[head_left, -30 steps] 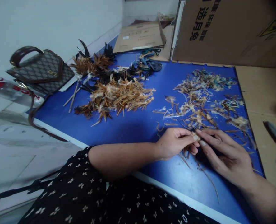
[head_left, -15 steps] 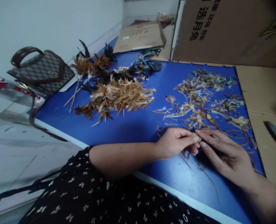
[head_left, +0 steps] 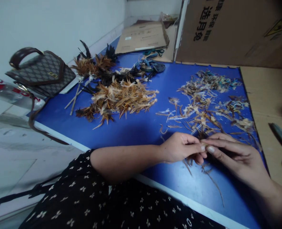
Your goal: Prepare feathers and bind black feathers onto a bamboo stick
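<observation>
We see a small tan feather piece (head_left: 204,144) held over the blue table (head_left: 136,132), mostly hidden where the two hands meet. From nine o'clock the left hand (head_left: 182,148) pinches it between thumb and forefinger, its other fingers curled underneath; from four o'clock the right hand (head_left: 238,159) nips its other side with thumb and fingertips (the piece is so covered that we cannot make out its full shape). Taking that meeting point as our dial's centre, we have thin feather strands (head_left: 212,183) near five o'clock and, toward twelve, a loose scatter of feather scraps (head_left: 203,109). At three o'clock we notice dark scissors (head_left: 280,136) on cardboard, partly cut off by the picture's edge. At ten lies a thick pile of golden-brown feather bunches (head_left: 124,97), and farther along a patterned handbag (head_left: 44,73) stands just beside a clear bottle (head_left: 17,95). At eleven we find a flattened carton (head_left: 142,38); toward one, a large printed cardboard panel (head_left: 236,35) rises.
</observation>
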A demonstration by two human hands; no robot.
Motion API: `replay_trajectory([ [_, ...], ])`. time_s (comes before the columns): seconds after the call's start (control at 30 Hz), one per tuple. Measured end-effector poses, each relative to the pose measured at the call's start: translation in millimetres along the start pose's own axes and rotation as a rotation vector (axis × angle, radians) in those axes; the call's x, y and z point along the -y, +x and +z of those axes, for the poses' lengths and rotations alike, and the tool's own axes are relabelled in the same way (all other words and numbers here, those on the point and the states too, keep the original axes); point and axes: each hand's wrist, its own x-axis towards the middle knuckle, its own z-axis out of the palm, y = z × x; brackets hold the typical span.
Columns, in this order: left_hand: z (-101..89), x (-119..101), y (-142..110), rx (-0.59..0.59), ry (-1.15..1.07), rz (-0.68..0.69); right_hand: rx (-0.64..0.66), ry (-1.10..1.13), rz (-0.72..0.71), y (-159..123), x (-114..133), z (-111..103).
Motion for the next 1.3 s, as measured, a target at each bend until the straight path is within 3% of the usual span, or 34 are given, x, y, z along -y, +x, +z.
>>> replay_trajectory([
  [0.13, 0.3, -2.9, -2.4, 0.052, 0.015, -0.045, 0.005, 0.036, 0.051, 3.6, 1.3, -1.3],
  [0.33, -5.5, 4.2, -0.7, 0.104, 0.028, -0.021, 0.022, -0.047, -0.012, 6.6, 6.7, 7.9],
  [0.53, -4.2, 7.2, 3.8, 0.034, -0.12, 0.059, -0.184, -0.16, -0.099, -1.8, 6.5, 11.5],
  [0.8, -2.4, 3.0, 6.7, -0.027, -0.163, 0.042, -0.112, -0.164, -0.269, -1.6, 3.1, 15.5],
  [0.93, -7.6, 11.7, 9.9, 0.008, -0.149, 0.1, -0.079, -0.158, -0.302, -2.7, -0.5, 16.8],
  [1.03, -12.0, 19.2, 13.4, 0.021, -0.123, 0.178, -0.075, -0.159, -0.261, -5.6, -2.4, 15.9],
  [1.13, -15.2, 20.4, 15.9, -0.083, -0.012, 0.38, -0.148, -0.156, -0.117, -8.4, -0.7, 14.5],
  [1.23, -16.6, 17.3, 16.5, -0.151, 0.105, 0.548, -0.2, -0.012, 0.078, -8.6, 5.7, 14.0],
  [1.3, -16.3, 15.7, 15.7, -0.131, 0.13, 0.575, -0.133, 0.134, 0.169, -7.0, 11.5, 14.9],
])
